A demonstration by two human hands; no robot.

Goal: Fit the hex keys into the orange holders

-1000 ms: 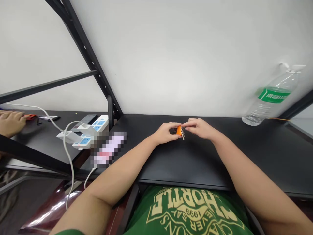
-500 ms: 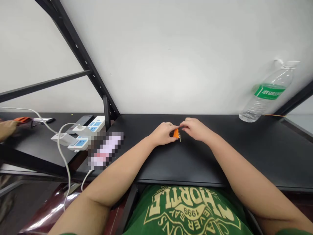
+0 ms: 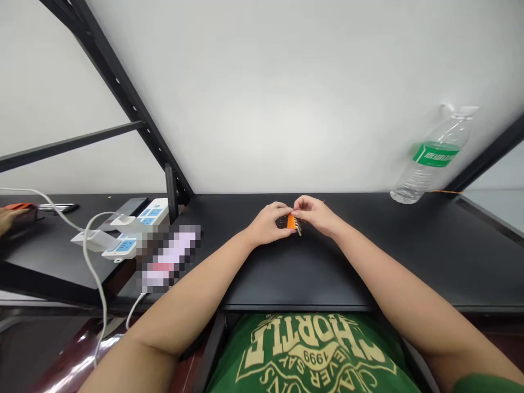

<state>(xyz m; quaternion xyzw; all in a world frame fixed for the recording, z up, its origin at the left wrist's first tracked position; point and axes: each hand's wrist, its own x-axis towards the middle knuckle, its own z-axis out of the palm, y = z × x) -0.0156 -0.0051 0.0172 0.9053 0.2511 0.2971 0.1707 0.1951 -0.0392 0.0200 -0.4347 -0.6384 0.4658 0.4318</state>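
We have an orange holder (image 3: 291,221) of bent metal keys (image 3: 299,231), seemingly hex keys, over the black tabletop (image 3: 368,262), closer to its back edge than its front; whether it touches the surface we cannot tell. Our left hand (image 3: 268,225) grasps it, thumb at the near end and fingers at the far end, probably so that it stays steady and the keys' bent side faces right, uncovered. Our right hand (image 3: 311,213) curls its fingertips in at the holder's far end; whether they pinch a key is too small to tell.

A pixelated phone (image 3: 174,254) lies by the left edge, a white cable (image 3: 133,311) at its near end, perhaps charging. Past that edge, a white power strip (image 3: 156,209) sits, likely so cords can reach. At the far left is a co-worker's hand (image 3: 5,220). A plastic bottle (image 3: 434,155) stands near the back right corner, apparently clear of our arms.
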